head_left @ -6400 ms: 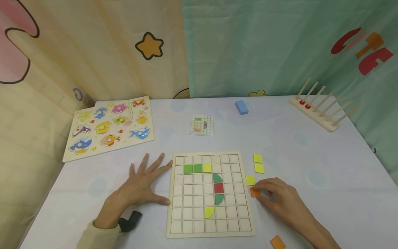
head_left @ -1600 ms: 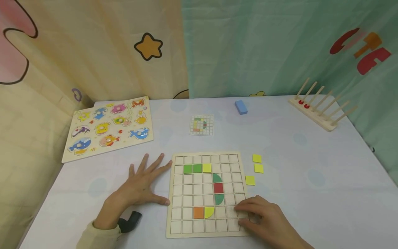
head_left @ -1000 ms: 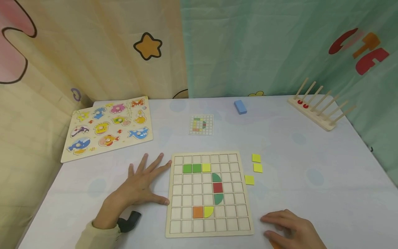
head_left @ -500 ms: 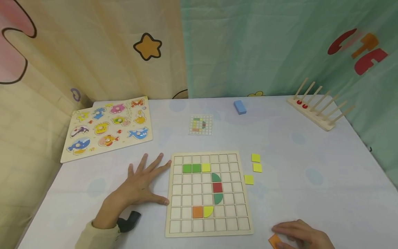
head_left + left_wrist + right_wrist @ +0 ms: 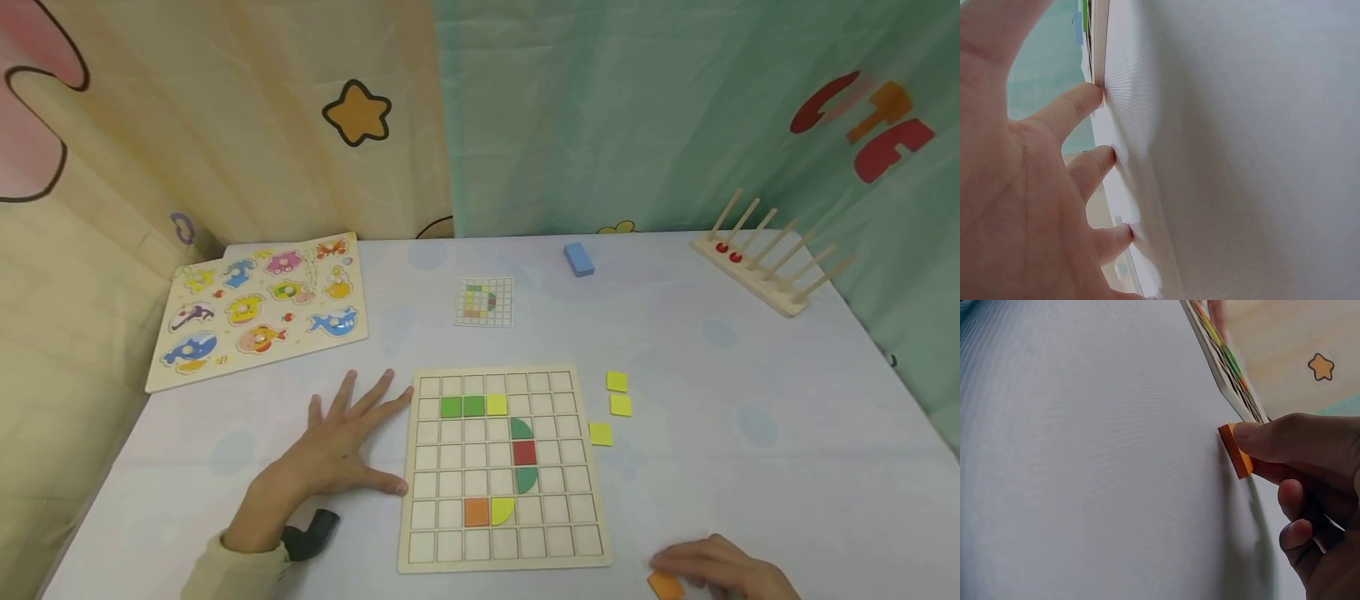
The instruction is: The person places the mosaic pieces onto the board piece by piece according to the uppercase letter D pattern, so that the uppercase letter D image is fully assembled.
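Note:
With fingers spread, my left hand (image 5: 333,454) touches the left edge of the wooden grid board (image 5: 592,508); the left wrist view shows fingertips (image 5: 1093,94) on the cloth by the board's side. At the lower right, my right hand (image 5: 723,568) pinches an orange square tile (image 5: 666,585). Up close, the thumb (image 5: 1260,442) lies on that tile (image 5: 1235,453) at the table surface. The board bears two green squares (image 5: 462,407), a yellow square (image 5: 497,405), two green quarter-circles (image 5: 527,479), a red square (image 5: 524,452), an orange square (image 5: 476,512) and a yellow quarter-circle (image 5: 502,510).
Three yellow square tiles (image 5: 620,405) lie right of the board. Behind it are a pattern card (image 5: 484,302) and a blue block (image 5: 578,259). An animal peg puzzle (image 5: 258,312) lies back left; a pegged bead rack (image 5: 757,275) stands back right.
An orange tile was set on the board, left of the yellow quarter-circle. My right hand then moved off the board to the lower right and pinched the other orange tile. My left hand stayed.

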Demonstrator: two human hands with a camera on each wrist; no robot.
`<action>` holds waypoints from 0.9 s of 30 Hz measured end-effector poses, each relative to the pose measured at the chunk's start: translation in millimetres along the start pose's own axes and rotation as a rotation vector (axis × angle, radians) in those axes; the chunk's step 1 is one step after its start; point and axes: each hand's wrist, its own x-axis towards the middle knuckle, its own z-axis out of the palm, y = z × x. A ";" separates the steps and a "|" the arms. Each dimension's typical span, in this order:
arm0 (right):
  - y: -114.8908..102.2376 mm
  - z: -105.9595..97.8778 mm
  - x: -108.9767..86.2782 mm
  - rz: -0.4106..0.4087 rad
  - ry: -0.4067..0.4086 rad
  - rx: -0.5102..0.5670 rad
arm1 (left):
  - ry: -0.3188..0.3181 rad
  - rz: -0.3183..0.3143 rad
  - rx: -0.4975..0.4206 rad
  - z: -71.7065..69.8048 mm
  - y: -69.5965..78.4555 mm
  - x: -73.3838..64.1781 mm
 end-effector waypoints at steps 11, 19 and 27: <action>7.3 3.3 -5.8 -0.163 0.080 -0.050 | 0.010 0.006 0.006 0.4 -0.2 -0.2; 5.1 1.6 -1.4 -0.114 0.058 0.001 | 0.008 0.004 0.004 1.4 -0.9 -1.3; -11.8 6.3 14.1 0.020 0.156 -0.037 | 0.007 0.008 0.004 0.3 -0.5 -1.6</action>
